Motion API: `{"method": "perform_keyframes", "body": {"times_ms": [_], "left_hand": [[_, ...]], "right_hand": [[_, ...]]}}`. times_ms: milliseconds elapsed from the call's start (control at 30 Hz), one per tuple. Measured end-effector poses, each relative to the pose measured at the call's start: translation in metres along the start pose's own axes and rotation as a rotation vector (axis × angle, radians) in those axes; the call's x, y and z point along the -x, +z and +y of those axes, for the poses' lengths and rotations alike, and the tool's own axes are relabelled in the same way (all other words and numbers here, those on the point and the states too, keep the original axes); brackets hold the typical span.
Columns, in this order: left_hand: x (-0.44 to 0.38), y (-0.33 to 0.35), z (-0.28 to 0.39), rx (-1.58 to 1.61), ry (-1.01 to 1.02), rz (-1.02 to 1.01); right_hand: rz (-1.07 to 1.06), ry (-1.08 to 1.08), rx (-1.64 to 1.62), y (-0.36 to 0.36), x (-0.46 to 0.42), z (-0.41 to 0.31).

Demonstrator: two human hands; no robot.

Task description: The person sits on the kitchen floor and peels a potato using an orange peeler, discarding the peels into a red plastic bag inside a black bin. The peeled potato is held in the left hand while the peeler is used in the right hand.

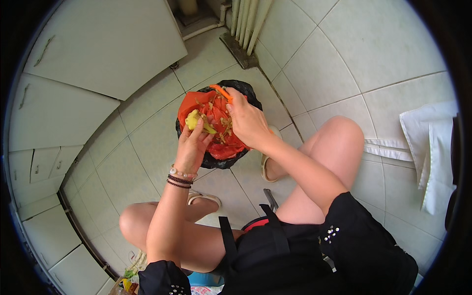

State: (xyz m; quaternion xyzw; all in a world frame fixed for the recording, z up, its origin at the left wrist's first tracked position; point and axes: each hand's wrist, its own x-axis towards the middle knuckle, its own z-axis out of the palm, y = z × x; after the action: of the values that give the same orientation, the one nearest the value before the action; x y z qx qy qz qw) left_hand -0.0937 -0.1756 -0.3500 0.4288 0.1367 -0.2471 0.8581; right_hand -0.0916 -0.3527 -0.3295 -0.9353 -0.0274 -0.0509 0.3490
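My left hand holds a knobbly yellow piece of peeled root, which looks like ginger, between thumb and fingers. My right hand grips an orange-handled tool, seemingly a peeler; its working end is hard to make out. Both hands are above a bin lined with a red plastic bag and a black plastic bag. Brownish peelings lie scattered on the red bag below my fingers. The root and the tool are apart.
White cabinets line the left side, and a tiled wall rises on the right. Pale pipes stand beyond the bin. White cloths hang at the right. My knees flank the tiled floor. Vegetables lie at the lower left.
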Motion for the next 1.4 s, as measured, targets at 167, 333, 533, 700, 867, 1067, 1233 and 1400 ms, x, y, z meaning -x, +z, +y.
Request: {"method": "perform_keyframes", "body": {"times_ms": [167,333,533,700,867,1067,1233,1400], "left_hand": [[0.003,0.003,-0.001,-0.001,0.030,0.058],[0.003,0.002,-0.007,0.040,0.042,0.053],[0.009,0.014,0.003,0.106,-0.041,-0.153],[0.009,0.014,0.013,0.023,-0.153,-0.081],[0.006,0.007,0.013,0.165,-0.357,-0.182],[0.008,0.009,0.015,0.248,-0.439,-0.213],[0.007,0.014,0.014,0.093,-0.324,0.014],[0.012,0.015,0.013,0.136,-0.376,0.028]], "right_hand": [[-0.221,0.135,0.085,-0.002,0.005,-0.004],[-0.317,0.513,-0.665,0.008,0.005,-0.007],[-0.269,0.549,-1.114,0.004,0.001,-0.002],[-0.308,0.385,-1.020,0.002,-0.004,0.000],[-0.257,0.156,-0.777,0.016,-0.003,0.008],[-0.262,0.071,-0.530,0.003,0.003,-0.011],[-0.343,-0.097,-0.310,-0.003,0.015,-0.028],[-0.289,-0.165,0.019,0.005,0.020,-0.029]]}}
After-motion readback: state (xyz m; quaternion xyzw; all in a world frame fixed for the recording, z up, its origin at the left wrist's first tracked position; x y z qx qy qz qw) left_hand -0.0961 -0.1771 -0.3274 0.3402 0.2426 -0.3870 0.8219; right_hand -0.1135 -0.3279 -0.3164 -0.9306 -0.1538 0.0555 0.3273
